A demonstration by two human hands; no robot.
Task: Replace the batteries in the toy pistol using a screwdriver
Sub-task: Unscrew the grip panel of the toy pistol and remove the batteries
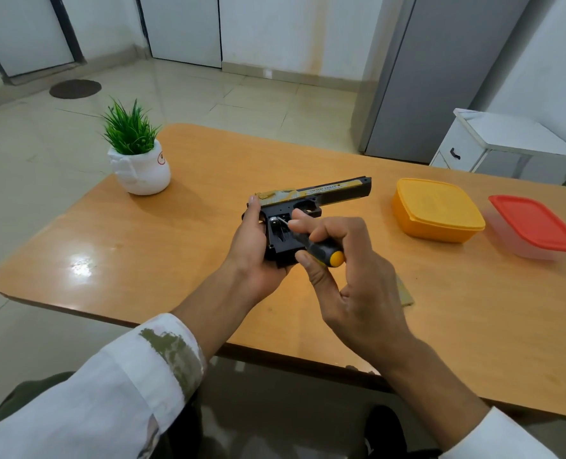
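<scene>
Table (175, 260): wood-look top, smooth, glossy, with a bright glare patch. Toy pistol (338, 190): matt black plastic frame, slide with a gold-yellow printed finish. A small shiny metal part shows in its grip. Screwdriver (324, 251): black handle with yellow end cap, smooth, slight sheen; thin bright metal shaft. Pot (142, 173): white, smooth, looks glazed. Plant (129, 130): stiff green leaves, plastic-looking. Yellow box (437, 210): opaque plastic, satin. Red lid (536, 223): plastic, on a translucent plastic tub (513, 241). Floor (43, 144): glossy tiles. Sleeve (109, 392): white woven cloth, matt.
</scene>
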